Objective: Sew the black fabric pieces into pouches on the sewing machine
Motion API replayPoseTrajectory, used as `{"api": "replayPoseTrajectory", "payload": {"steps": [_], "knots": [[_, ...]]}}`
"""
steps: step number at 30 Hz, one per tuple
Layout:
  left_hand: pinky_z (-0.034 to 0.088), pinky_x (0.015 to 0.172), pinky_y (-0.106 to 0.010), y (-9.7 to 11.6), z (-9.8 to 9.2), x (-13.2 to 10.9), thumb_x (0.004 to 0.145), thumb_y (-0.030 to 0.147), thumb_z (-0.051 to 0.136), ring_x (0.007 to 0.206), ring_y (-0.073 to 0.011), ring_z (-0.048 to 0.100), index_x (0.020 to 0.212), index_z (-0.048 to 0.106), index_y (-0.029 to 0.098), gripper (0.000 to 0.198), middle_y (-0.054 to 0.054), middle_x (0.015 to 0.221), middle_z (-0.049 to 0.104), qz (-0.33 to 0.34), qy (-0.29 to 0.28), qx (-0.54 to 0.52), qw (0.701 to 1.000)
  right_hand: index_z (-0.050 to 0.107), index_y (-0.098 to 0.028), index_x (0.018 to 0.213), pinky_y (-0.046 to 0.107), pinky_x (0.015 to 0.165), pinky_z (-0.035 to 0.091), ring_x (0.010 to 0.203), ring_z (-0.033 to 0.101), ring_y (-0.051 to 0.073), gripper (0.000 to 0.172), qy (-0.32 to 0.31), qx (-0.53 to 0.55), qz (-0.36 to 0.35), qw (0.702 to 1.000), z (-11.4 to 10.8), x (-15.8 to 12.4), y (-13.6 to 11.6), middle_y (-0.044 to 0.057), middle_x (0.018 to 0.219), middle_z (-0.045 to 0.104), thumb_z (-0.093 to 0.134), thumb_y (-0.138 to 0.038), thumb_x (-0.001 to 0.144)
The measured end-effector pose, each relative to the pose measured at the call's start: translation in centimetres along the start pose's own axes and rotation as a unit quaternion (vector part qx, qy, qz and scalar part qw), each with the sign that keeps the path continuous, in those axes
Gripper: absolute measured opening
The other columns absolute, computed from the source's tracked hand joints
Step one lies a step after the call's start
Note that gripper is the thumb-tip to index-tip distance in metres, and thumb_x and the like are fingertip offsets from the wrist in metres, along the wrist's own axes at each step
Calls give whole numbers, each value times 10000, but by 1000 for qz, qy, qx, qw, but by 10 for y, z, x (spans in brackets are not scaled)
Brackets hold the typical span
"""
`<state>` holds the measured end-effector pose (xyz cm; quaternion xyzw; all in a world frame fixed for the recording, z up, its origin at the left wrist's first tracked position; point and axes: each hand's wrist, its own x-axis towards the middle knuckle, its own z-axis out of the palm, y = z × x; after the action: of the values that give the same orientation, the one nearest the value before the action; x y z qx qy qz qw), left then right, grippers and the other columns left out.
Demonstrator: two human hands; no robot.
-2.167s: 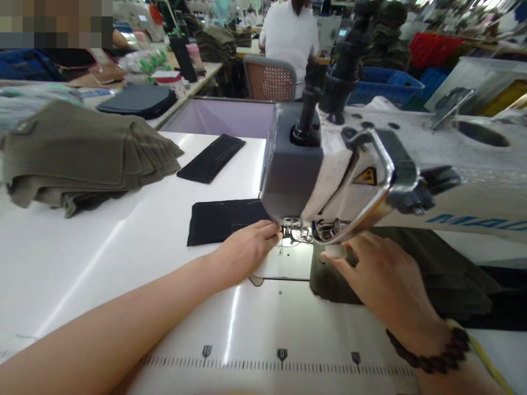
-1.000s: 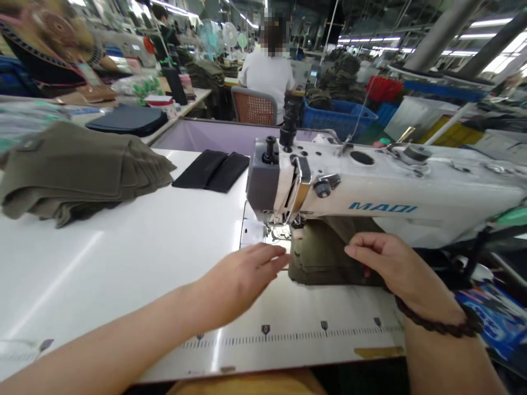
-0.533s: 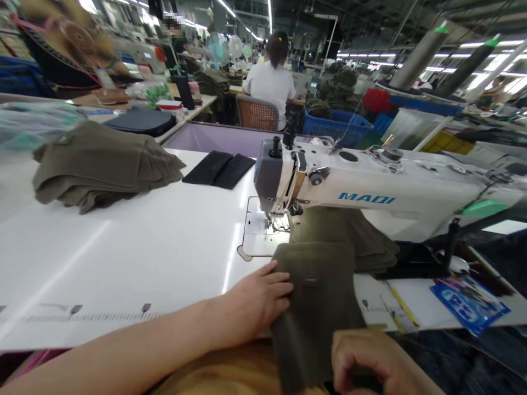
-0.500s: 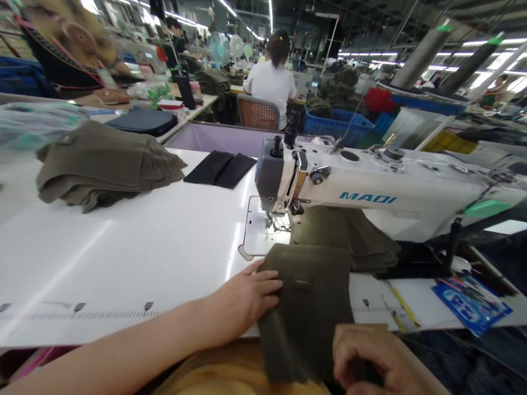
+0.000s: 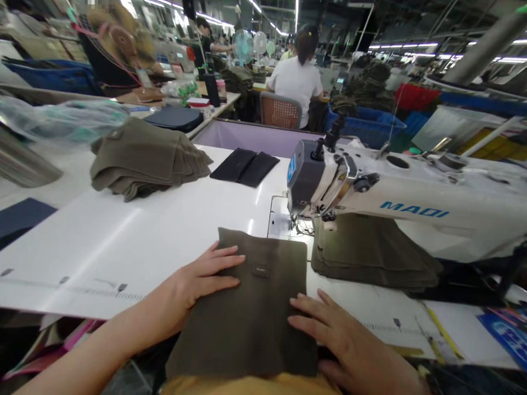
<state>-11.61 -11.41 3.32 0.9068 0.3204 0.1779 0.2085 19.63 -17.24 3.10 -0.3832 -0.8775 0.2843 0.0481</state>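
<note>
An olive-brown fabric panel point(image 5: 255, 318) with a small label point(image 5: 261, 270) near its far edge lies in front of me, its near end hanging toward my lap. My left hand point(image 5: 206, 280) rests on the panel's left side, fingers stretched out. On the right edge, my right hand point(image 5: 325, 326) lies with its fingers spread; its thumb is partly under the wrist's shadow. Just beyond the panel is the sewing machine point(image 5: 411, 203), with its lit needle area point(image 5: 303, 226). Under the machine's arm sits a stack of similar olive panels point(image 5: 366, 252).
More olive panels are piled point(image 5: 144, 153) at the left on the white table point(image 5: 102, 236). Two black fabric pieces point(image 5: 245, 166) lie beyond the needle. A navy piece point(image 5: 24, 216) is at far left, a blue packet point(image 5: 504, 334) at right. A person in white point(image 5: 296, 82) sits ahead.
The panel has moved left, away from the needle plate, and lies flatter. My right hand has uncurled and come onto its right edge. The view has turned left.
</note>
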Motion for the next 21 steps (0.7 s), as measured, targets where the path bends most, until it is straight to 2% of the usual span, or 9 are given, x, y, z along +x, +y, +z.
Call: {"api": "replayPoseTrajectory", "payload": {"steps": [2,5,7,9,12,14,16,19,21], "knots": [[171,1051,-532,-9,1,-4,771,188,523,1231,-245,371,1048,603,211,289,-92,1274,490,11,-25,38,999,510,-249,1203,512,1043,200,1194,414,223,603,16,-9,-3,1000,1,2,0,54,1279,484,457,-28,644],[176,1042,-550,-15,5,-10,752,76,443,1219,-237,389,1040,603,219,359,-80,1268,498,-20,-46,75,996,597,-208,1061,479,1039,244,1114,491,212,441,81,14,-1,997,4,9,1,72,1158,577,443,-43,682],[265,1034,-484,-13,7,-10,740,55,425,1222,-229,383,1103,571,211,421,-82,1312,447,-35,-41,55,997,613,-195,974,405,983,360,1034,543,195,331,160,63,24,985,5,16,1,72,1067,619,427,-78,727],[393,969,-365,-10,10,-7,760,72,417,1161,-205,454,1077,584,213,385,-70,1292,466,-61,-27,-3,998,613,-191,899,327,856,458,931,582,186,224,241,120,73,960,5,26,2,65,972,643,419,-154,794],[497,801,-285,-11,15,-1,808,159,426,934,-180,593,842,639,192,219,-51,1067,606,-164,27,-87,982,591,-174,766,252,623,489,704,597,172,227,288,181,178,923,4,42,6,35,726,632,422,-301,850],[512,722,-292,-16,19,1,817,210,444,812,-177,615,806,615,172,176,-44,910,633,-240,64,-135,959,569,-165,841,247,599,484,685,594,171,223,294,219,211,906,5,48,10,27,710,619,436,-343,851],[509,700,-299,-19,21,1,810,225,471,781,-174,611,917,571,169,157,-32,852,627,-284,90,-196,934,488,-159,1081,281,687,495,795,605,189,311,310,255,203,893,9,50,14,52,865,630,476,-347,833],[503,720,-304,-16,21,3,775,252,539,829,-179,607,1169,399,184,424,-34,891,629,-295,110,-303,899,277,-178,1299,335,770,489,861,608,205,568,325,269,209,882,17,49,15,76,970,615,525,-326,809],[510,699,-302,-11,19,6,774,273,549,814,-182,618,1256,282,195,557,-35,881,645,-301,95,-350,882,242,-189,1313,335,744,499,815,621,199,578,318,281,221,878,24,48,15,64,910,626,515,-317,820]]}}
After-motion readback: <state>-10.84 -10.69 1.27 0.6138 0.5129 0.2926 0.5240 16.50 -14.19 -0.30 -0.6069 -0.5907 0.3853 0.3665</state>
